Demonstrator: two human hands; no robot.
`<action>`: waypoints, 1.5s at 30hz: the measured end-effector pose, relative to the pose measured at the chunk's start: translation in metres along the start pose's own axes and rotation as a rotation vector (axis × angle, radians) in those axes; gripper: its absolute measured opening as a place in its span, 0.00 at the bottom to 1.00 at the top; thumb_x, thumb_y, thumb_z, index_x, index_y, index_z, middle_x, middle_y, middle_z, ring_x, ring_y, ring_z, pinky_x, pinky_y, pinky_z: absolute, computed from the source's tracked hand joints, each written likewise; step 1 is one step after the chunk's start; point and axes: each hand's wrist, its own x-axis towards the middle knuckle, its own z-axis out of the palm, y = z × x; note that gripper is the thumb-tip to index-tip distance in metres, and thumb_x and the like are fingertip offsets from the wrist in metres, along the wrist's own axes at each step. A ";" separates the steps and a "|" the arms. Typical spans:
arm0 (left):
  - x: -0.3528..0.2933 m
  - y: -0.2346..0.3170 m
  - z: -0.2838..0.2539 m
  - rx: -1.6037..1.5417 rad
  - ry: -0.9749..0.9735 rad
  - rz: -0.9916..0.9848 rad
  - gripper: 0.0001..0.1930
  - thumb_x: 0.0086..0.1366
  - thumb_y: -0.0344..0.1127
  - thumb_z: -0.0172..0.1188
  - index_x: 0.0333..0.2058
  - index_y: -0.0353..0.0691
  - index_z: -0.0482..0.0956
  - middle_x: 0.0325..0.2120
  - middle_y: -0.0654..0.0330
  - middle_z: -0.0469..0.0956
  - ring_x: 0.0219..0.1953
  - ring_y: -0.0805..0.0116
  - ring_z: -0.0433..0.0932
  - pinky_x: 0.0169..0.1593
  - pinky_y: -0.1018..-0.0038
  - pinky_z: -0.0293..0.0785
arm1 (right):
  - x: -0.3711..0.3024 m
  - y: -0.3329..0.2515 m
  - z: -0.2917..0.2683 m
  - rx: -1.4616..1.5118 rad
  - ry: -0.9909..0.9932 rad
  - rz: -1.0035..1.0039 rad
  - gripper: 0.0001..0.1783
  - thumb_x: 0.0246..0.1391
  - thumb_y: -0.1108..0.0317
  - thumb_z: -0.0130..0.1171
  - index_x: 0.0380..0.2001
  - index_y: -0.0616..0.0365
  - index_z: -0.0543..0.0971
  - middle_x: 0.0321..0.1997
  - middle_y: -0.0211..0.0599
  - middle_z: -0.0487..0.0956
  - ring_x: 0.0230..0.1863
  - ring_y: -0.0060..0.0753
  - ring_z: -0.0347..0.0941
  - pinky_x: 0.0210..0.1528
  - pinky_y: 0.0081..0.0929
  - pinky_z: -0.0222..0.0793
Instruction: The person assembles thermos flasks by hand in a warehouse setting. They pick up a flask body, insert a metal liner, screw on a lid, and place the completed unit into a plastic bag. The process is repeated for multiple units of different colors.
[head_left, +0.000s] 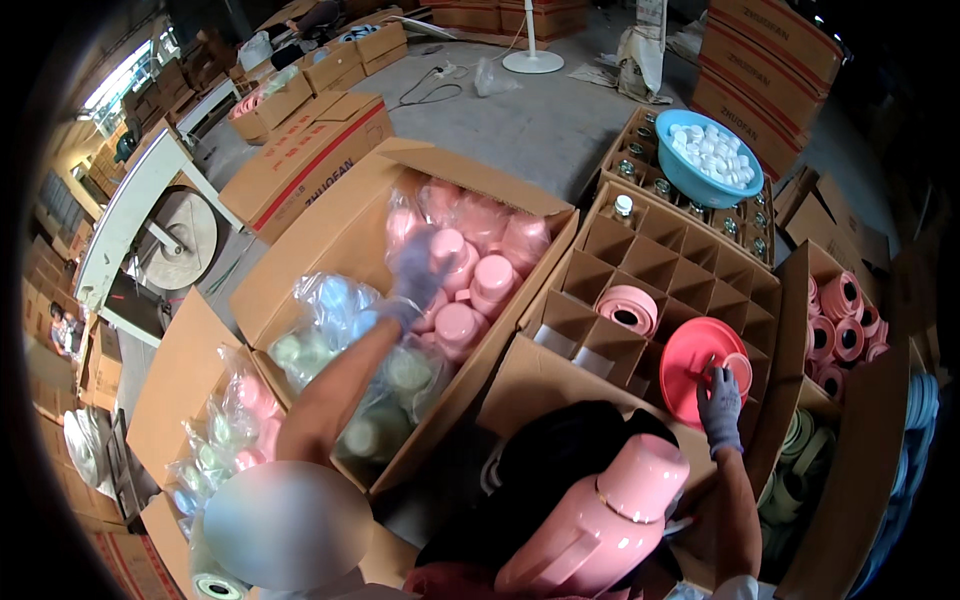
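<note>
My left hand (420, 268), in a grey glove and smeared by motion, is over the pink vacuum flasks (493, 280) in the large carton, close to a flask's cap. Whether it grips that cap cannot be made out. My right hand (719, 408), also gloved, has its fingers closed at the rim of a small pink cup-shaped piece (738, 372). That piece lies against a round red dish (690, 362) on top of the divided carton (680, 255). A glossy pink flask (590, 530) with a handle leans tilted in front of me, touched by neither hand.
Bagged green flasks (375, 430) and blue ones (340, 305) share the large carton. A pink ring-shaped part (627, 310) sits among the dividers. Behind stands a blue basin (705, 165) of white caps. Cartons of pink parts (840, 300) and green parts (795, 465) flank the right.
</note>
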 end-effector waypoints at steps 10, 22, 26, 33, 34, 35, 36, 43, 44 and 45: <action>0.020 -0.195 0.036 0.078 0.047 -0.714 0.15 0.62 0.44 0.57 0.35 0.38 0.84 0.34 0.48 0.82 0.39 0.52 0.81 0.45 0.63 0.75 | -0.006 -0.025 -0.027 0.018 -0.042 -0.037 0.17 0.45 0.67 0.64 0.40 0.56 0.74 0.42 0.45 0.73 0.44 0.52 0.71 0.46 0.44 0.68; 0.059 0.229 0.031 -1.329 -0.724 -0.120 0.16 0.69 0.38 0.53 0.50 0.35 0.73 0.47 0.59 0.76 0.53 0.69 0.73 0.61 0.70 0.67 | 0.122 -0.200 -0.098 1.508 -0.571 0.242 0.13 0.62 0.59 0.54 0.36 0.58 0.77 0.27 0.35 0.81 0.22 0.26 0.77 0.25 0.21 0.76; 0.032 0.224 0.029 -1.946 -0.946 -0.762 0.23 0.72 0.40 0.50 0.61 0.35 0.64 0.55 0.58 0.72 0.57 0.66 0.71 0.62 0.69 0.66 | 0.136 -0.118 -0.109 2.402 -0.490 0.672 0.16 0.64 0.59 0.51 0.38 0.64 0.74 0.28 0.38 0.78 0.29 0.33 0.79 0.30 0.27 0.81; -0.036 0.290 0.076 -1.442 -0.855 -0.080 0.27 0.71 0.33 0.48 0.66 0.32 0.53 0.64 0.49 0.60 0.65 0.60 0.61 0.68 0.69 0.55 | 0.126 -0.058 -0.076 2.351 -0.219 0.588 0.20 0.63 0.53 0.55 0.46 0.59 0.76 0.40 0.37 0.80 0.39 0.33 0.78 0.43 0.28 0.77; -0.037 0.307 0.085 -1.297 -0.779 0.017 0.28 0.69 0.35 0.51 0.65 0.33 0.56 0.61 0.48 0.62 0.63 0.58 0.63 0.65 0.68 0.57 | 0.121 -0.056 -0.070 2.307 -0.298 0.556 0.20 0.61 0.52 0.57 0.44 0.58 0.76 0.38 0.35 0.79 0.39 0.31 0.77 0.41 0.26 0.75; -0.038 0.322 0.093 -1.143 -0.693 0.095 0.29 0.68 0.38 0.53 0.63 0.33 0.58 0.59 0.47 0.65 0.61 0.57 0.66 0.63 0.67 0.60 | 0.115 -0.068 -0.072 2.168 -0.208 0.534 0.19 0.62 0.52 0.56 0.43 0.57 0.76 0.38 0.34 0.78 0.38 0.30 0.75 0.40 0.26 0.74; -0.042 0.328 0.101 -0.946 -0.603 0.205 0.32 0.64 0.44 0.58 0.62 0.33 0.61 0.55 0.47 0.69 0.57 0.54 0.69 0.59 0.65 0.64 | 0.110 -0.087 -0.073 2.035 -0.134 0.511 0.18 0.62 0.51 0.55 0.42 0.56 0.76 0.37 0.33 0.77 0.37 0.29 0.74 0.39 0.26 0.72; -0.049 0.306 0.153 -0.685 -0.481 0.013 0.12 0.63 0.34 0.60 0.41 0.33 0.81 0.28 0.58 0.79 0.35 0.61 0.79 0.39 0.68 0.74 | 0.055 -0.079 -0.105 1.772 0.098 0.341 0.21 0.66 0.51 0.43 0.48 0.55 0.74 0.43 0.33 0.76 0.44 0.28 0.71 0.46 0.25 0.68; -0.052 0.303 0.151 -0.775 -0.440 -0.049 0.11 0.62 0.35 0.61 0.39 0.33 0.82 0.26 0.59 0.80 0.32 0.63 0.79 0.37 0.69 0.74 | 0.040 -0.080 -0.118 1.757 0.079 0.340 0.22 0.66 0.50 0.44 0.51 0.55 0.73 0.45 0.34 0.75 0.47 0.29 0.72 0.48 0.25 0.68; -0.055 0.310 0.144 -0.911 -0.500 -0.183 0.13 0.63 0.38 0.61 0.37 0.33 0.82 0.25 0.59 0.80 0.31 0.68 0.79 0.36 0.70 0.74 | 0.019 -0.078 -0.109 1.557 0.130 0.386 0.26 0.62 0.52 0.51 0.57 0.57 0.69 0.52 0.37 0.74 0.55 0.32 0.70 0.57 0.25 0.64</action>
